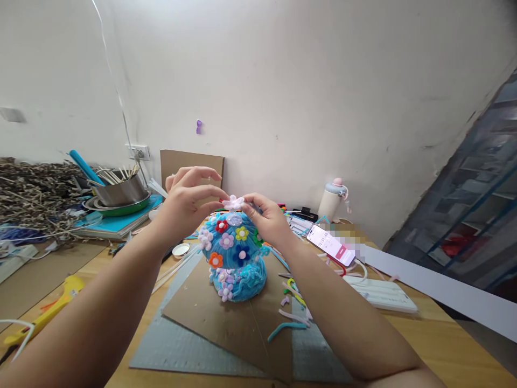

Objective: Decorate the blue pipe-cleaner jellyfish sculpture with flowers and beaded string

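Our forearms (100,312) reach over the table (444,334), where a cardboard sheet (226,323) lies under the blue pipe-cleaner dome (238,258), likely shielding the cutting mat (169,345). Our left hand (189,202) and right hand (269,218) both pinch a pale pink pipe-cleaner flower (233,203) by its edges, just above the dome's top, probably keeping its petals flat.

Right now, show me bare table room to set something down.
Free: the cardboard in front of the craft, the mat's near left corner, the table between keyboard and near edge. Crowded: scraps right of the craft, phone behind, pot far left. Left hand and right hand pinch a flower above it.
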Demonstrator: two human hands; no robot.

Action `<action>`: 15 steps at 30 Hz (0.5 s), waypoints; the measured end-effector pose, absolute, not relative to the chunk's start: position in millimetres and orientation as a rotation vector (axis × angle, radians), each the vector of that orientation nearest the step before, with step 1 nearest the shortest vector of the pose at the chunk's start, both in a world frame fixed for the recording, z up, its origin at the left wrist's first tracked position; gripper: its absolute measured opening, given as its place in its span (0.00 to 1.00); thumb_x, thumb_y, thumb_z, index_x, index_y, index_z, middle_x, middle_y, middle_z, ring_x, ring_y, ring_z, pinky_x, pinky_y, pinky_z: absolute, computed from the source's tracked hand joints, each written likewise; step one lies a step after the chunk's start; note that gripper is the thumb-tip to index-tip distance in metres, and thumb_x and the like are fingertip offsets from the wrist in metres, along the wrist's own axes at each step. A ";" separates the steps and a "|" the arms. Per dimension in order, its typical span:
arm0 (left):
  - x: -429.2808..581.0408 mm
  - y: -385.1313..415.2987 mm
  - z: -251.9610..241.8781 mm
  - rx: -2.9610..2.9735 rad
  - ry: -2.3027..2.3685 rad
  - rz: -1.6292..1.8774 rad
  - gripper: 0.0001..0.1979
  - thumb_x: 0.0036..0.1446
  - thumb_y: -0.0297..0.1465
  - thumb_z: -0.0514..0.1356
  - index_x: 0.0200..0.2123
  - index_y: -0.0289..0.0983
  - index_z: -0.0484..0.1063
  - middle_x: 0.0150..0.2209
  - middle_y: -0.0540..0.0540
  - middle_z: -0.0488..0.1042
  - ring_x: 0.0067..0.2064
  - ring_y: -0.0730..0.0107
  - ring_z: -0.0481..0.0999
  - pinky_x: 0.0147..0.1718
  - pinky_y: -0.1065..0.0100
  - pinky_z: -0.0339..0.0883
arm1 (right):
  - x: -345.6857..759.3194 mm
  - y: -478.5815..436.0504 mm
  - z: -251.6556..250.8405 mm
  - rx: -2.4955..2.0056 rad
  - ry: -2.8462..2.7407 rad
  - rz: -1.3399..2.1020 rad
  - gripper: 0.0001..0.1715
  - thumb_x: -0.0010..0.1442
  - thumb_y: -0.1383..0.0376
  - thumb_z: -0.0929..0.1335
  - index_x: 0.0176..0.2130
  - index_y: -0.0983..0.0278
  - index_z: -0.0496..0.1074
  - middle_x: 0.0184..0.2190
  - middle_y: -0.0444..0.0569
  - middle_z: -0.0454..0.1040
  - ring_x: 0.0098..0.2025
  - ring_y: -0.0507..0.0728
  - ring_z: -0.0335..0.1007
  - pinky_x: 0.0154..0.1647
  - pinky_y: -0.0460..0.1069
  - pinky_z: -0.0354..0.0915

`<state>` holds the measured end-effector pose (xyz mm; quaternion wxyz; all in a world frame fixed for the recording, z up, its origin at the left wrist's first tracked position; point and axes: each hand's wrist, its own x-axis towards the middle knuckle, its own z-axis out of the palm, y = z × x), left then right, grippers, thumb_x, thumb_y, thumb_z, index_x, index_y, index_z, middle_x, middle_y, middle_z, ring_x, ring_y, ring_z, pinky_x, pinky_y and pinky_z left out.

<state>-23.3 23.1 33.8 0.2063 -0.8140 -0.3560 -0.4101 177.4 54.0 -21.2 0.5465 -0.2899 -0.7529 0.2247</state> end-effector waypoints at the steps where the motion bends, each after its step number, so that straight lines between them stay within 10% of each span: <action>1: -22.8 24.7 33.7 -2.274 -0.982 -1.140 0.06 0.57 0.35 0.62 0.30 0.46 0.78 0.47 0.47 0.72 0.51 0.59 0.66 0.51 0.53 0.52 | 177.0 54.0 -21.2 -0.686 -1.787 0.531 0.16 0.62 0.54 0.65 0.40 0.63 0.73 0.37 0.44 0.76 0.40 0.54 0.71 0.42 0.46 0.63; 9: -23.1 24.1 34.4 -2.322 -1.016 -1.238 0.05 0.57 0.33 0.61 0.35 0.46 0.78 0.48 0.48 0.73 0.53 0.58 0.66 0.55 0.52 0.52 | 178.4 52.0 -19.4 -0.680 -1.792 0.549 0.17 0.62 0.54 0.64 0.45 0.61 0.74 0.43 0.46 0.77 0.47 0.56 0.71 0.51 0.51 0.64; 15: -55.8 36.2 -28.3 -2.314 -1.545 -1.909 0.22 0.56 0.37 0.59 0.54 0.41 0.67 0.54 0.42 0.70 0.56 0.58 0.67 0.53 0.57 0.61 | 210.3 36.6 -40.6 -0.752 -1.447 0.665 0.28 0.63 0.53 0.64 0.60 0.56 0.62 0.65 0.45 0.57 0.68 0.56 0.47 0.69 0.55 0.43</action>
